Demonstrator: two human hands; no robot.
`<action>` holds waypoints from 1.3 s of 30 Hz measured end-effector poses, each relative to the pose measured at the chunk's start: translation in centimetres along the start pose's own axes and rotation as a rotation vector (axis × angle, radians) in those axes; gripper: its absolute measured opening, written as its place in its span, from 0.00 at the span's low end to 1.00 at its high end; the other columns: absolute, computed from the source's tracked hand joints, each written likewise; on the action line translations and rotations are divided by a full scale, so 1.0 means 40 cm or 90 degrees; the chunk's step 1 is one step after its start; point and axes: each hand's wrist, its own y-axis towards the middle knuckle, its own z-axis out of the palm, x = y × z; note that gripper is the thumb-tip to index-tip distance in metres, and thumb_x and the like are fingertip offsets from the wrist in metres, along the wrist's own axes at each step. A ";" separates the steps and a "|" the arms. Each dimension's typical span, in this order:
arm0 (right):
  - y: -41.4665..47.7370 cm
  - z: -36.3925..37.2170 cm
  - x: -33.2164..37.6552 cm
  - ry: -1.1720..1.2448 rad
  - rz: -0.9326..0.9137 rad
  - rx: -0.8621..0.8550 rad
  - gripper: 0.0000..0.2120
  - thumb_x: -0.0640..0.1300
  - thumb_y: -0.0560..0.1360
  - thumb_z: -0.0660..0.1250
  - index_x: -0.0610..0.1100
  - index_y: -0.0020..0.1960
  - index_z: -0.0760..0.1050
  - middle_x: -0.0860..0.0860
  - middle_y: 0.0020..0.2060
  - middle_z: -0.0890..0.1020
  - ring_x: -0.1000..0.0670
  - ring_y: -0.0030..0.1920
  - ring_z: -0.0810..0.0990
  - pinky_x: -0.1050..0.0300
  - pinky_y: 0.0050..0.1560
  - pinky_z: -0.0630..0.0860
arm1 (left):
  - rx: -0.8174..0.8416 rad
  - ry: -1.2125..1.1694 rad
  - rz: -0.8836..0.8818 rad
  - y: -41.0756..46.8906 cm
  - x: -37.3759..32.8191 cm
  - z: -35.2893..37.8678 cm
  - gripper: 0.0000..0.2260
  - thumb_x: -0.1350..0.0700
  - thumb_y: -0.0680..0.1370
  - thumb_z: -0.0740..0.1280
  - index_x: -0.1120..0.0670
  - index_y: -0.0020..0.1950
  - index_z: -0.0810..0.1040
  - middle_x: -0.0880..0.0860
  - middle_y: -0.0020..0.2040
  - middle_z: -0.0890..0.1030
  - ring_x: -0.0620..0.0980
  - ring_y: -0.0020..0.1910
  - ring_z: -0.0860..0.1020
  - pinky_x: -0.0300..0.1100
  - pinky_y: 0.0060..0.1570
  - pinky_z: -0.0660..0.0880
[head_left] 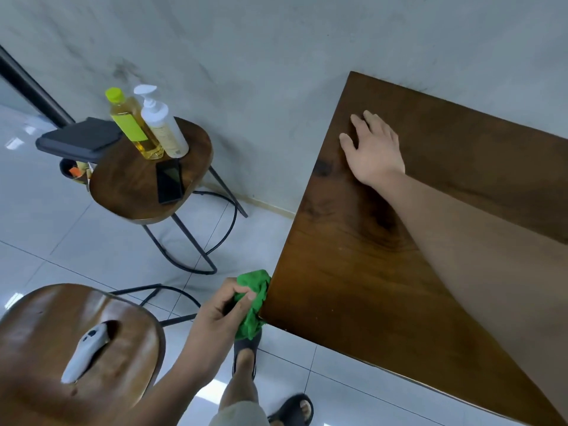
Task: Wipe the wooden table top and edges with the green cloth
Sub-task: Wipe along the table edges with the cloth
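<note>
- Grips the green cloth [253, 299] bunched in the left hand [221, 315], with thumb and fingers curled round it.
- Presses the cloth against the left edge of the wooden table [353, 241], just beside the near corner, with a part of it hanging below the edge.
- Rests the right hand [372, 152] flat on the table top close to the far left edge, fingers straight and a little spread, holding nothing.
- Stretches the right forearm across the top, hiding much of its near right part.
- Stands on pale floor tiles [46, 210] with one foot in a dark slipper [244, 355] directly under the cloth, and the other slipper [292, 410] at the bottom of the view.
- Left of the table and well apart from it: a wooden stool [129, 192] on black metal legs, carrying a yellow bottle [132, 124], a white pump bottle [163, 127] touching it, and a black phone [169, 181] lying flat in front of both.
- Behind that stool, partly hidden by the seat: a dark bin [80, 139] with a flat lid.
- Close beside the left forearm, at lower left: a second stool [123, 364] with a white controller [83, 355] lying on its seat.
- Behind all: a grey wall [276, 56], with the far edge of the table against it.
</note>
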 end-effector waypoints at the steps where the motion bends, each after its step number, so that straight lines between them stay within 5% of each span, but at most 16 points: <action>1: 0.001 -0.001 -0.001 -0.001 0.000 -0.001 0.32 0.63 0.90 0.49 0.50 0.90 0.59 0.45 0.90 0.58 0.42 0.90 0.53 0.41 0.89 0.49 | 0.001 0.009 -0.001 0.015 -0.010 0.005 0.13 0.47 0.84 0.71 0.57 0.56 0.84 0.61 0.53 0.84 0.61 0.52 0.84 0.63 0.54 0.81; 7: 0.003 -0.003 0.004 -0.012 0.003 -0.001 0.32 0.63 0.90 0.49 0.50 0.90 0.58 0.46 0.90 0.57 0.42 0.90 0.53 0.42 0.89 0.48 | 0.034 0.053 0.025 0.223 -0.125 0.087 0.11 0.45 0.83 0.69 0.51 0.56 0.83 0.59 0.55 0.86 0.68 0.54 0.85 0.69 0.54 0.83; 11: 0.011 0.001 -0.003 -0.021 0.001 -0.007 0.32 0.63 0.90 0.49 0.50 0.90 0.58 0.47 0.90 0.56 0.44 0.90 0.52 0.43 0.90 0.48 | 0.047 0.073 0.032 0.434 -0.196 0.161 0.05 0.53 0.87 0.68 0.48 0.54 0.83 0.60 0.54 0.86 0.70 0.54 0.85 0.76 0.55 0.80; 15: 0.019 0.011 -0.010 -0.032 -0.004 -0.022 0.31 0.62 0.90 0.50 0.50 0.90 0.60 0.47 0.90 0.58 0.44 0.90 0.53 0.44 0.90 0.48 | 0.045 0.125 0.096 0.640 -0.290 0.250 0.07 0.53 0.88 0.67 0.44 0.53 0.83 0.51 0.49 0.85 0.50 0.47 0.82 0.60 0.51 0.82; 17: 0.022 0.014 -0.014 -0.035 -0.005 -0.033 0.31 0.62 0.90 0.50 0.50 0.89 0.60 0.47 0.90 0.59 0.45 0.90 0.53 0.44 0.90 0.49 | 0.035 0.163 0.129 0.739 -0.338 0.292 0.06 0.50 0.88 0.66 0.43 0.55 0.82 0.46 0.48 0.84 0.46 0.45 0.81 0.47 0.48 0.77; 19: 0.026 0.016 -0.016 -0.036 -0.005 -0.036 0.31 0.62 0.90 0.51 0.50 0.89 0.61 0.47 0.89 0.59 0.45 0.90 0.54 0.44 0.89 0.50 | 0.040 0.169 0.135 0.835 -0.386 0.333 0.06 0.50 0.88 0.65 0.45 0.57 0.82 0.47 0.51 0.85 0.47 0.48 0.83 0.43 0.49 0.78; 25: 0.035 0.017 -0.023 -0.031 -0.003 -0.034 0.31 0.63 0.90 0.50 0.52 0.89 0.60 0.48 0.90 0.58 0.47 0.90 0.53 0.45 0.89 0.49 | 0.076 0.116 0.113 1.054 -0.480 0.408 0.08 0.49 0.85 0.66 0.45 0.55 0.85 0.51 0.54 0.89 0.55 0.55 0.87 0.60 0.63 0.83; 30: 0.031 0.021 -0.021 -0.019 0.000 -0.055 0.30 0.62 0.90 0.52 0.51 0.88 0.63 0.47 0.89 0.61 0.46 0.89 0.56 0.44 0.89 0.51 | 0.079 0.087 0.094 0.938 -0.458 0.385 0.09 0.51 0.89 0.63 0.49 0.58 0.83 0.51 0.53 0.88 0.46 0.49 0.86 0.40 0.46 0.81; 34: 0.028 0.016 -0.015 -0.024 0.004 -0.044 0.30 0.62 0.90 0.52 0.50 0.88 0.63 0.47 0.89 0.61 0.45 0.89 0.55 0.44 0.89 0.51 | 0.072 0.125 0.090 0.742 -0.358 0.292 0.09 0.50 0.89 0.64 0.48 0.53 0.82 0.47 0.49 0.86 0.45 0.47 0.83 0.37 0.44 0.78; 36: 0.026 0.013 -0.011 -0.027 0.006 -0.030 0.31 0.62 0.90 0.52 0.50 0.89 0.61 0.47 0.89 0.60 0.45 0.89 0.54 0.44 0.89 0.51 | 0.078 0.110 0.047 0.631 -0.319 0.244 0.09 0.51 0.88 0.66 0.48 0.50 0.82 0.47 0.47 0.86 0.47 0.47 0.83 0.42 0.44 0.82; 39: 0.023 0.011 -0.009 -0.029 0.009 -0.022 0.31 0.61 0.90 0.51 0.50 0.89 0.61 0.47 0.89 0.59 0.45 0.90 0.54 0.43 0.89 0.51 | 0.114 0.086 -0.008 0.474 -0.270 0.177 0.08 0.52 0.88 0.66 0.51 0.52 0.82 0.54 0.51 0.86 0.60 0.51 0.86 0.65 0.54 0.84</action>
